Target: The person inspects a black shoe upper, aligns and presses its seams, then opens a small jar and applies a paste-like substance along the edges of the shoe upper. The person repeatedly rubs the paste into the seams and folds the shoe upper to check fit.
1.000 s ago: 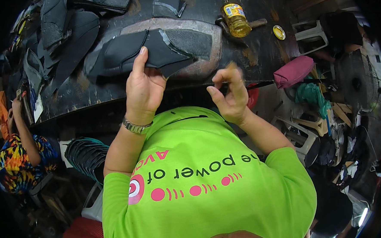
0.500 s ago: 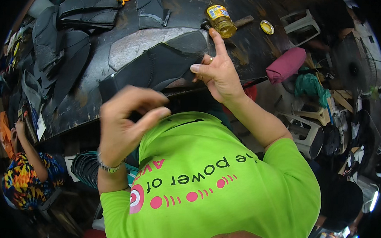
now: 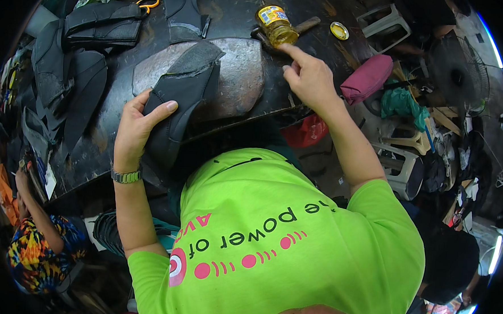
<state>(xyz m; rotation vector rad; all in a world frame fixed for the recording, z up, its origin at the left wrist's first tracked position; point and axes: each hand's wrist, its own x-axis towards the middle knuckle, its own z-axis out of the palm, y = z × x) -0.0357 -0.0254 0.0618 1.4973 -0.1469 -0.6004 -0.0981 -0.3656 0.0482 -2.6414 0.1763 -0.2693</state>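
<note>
My left hand (image 3: 135,122) grips a black stitched shoe upper piece (image 3: 178,99), thumb on top and fingers underneath. The piece is tilted up over the near table edge, and a rough grey strip shows along its far end. My right hand (image 3: 311,80) reaches to a glass jar (image 3: 278,26) of yellowish, glue-like stuff. Its index finger is stretched out at the jar's mouth, with the thumb apart and the other fingers curled. Whether the fingertip is inside the jar, I cannot tell.
A grey slab (image 3: 247,71) lies beneath the work on the dark table (image 3: 114,121). Behind the jar is a hammer (image 3: 308,25); a yellow lid (image 3: 339,31) lies to its right. More black pieces (image 3: 84,86) and orange-handled scissors (image 3: 148,4) are at left. A co-worker's patterned sleeve (image 3: 45,248) shows lower left.
My left hand has taken hold of the black upper piece and lifted and turned it, uncovering more of the slab. My right hand has left the piece and brought its index finger to the jar.
</note>
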